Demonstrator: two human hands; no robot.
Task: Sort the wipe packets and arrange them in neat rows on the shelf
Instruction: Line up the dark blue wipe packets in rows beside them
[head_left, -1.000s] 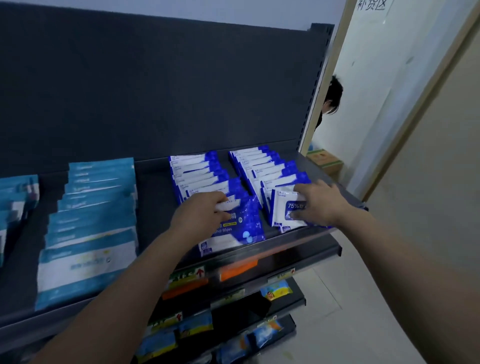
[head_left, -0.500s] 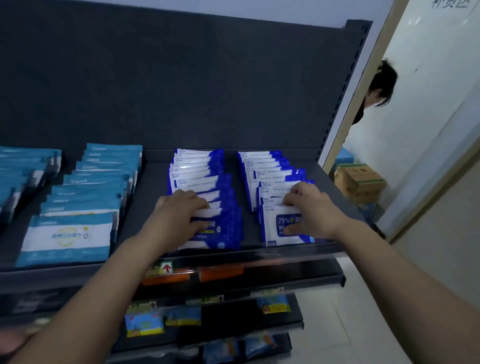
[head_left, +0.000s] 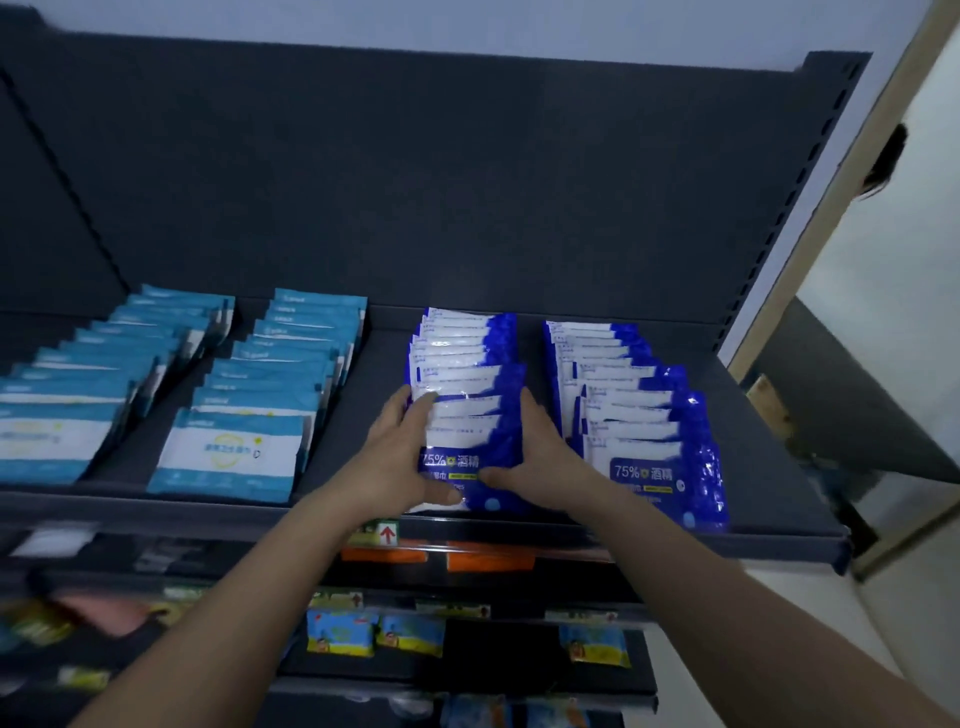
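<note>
Light is dim and bluish over the shelf (head_left: 769, 467). The brightest area we record is the pale wall (head_left: 883, 312) at right. Small glints show on the glossy dark-blue wipe packets (head_left: 649, 431). The lower shelves (head_left: 104, 613) at left are smeared by motion blur. Wide-angle distortion bends the back panel (head_left: 415, 182) towards the frame edges. Shadows are soft.

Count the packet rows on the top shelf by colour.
Light blue rows: 2
Dark blue rows: 2
Total: 4 rows
</note>
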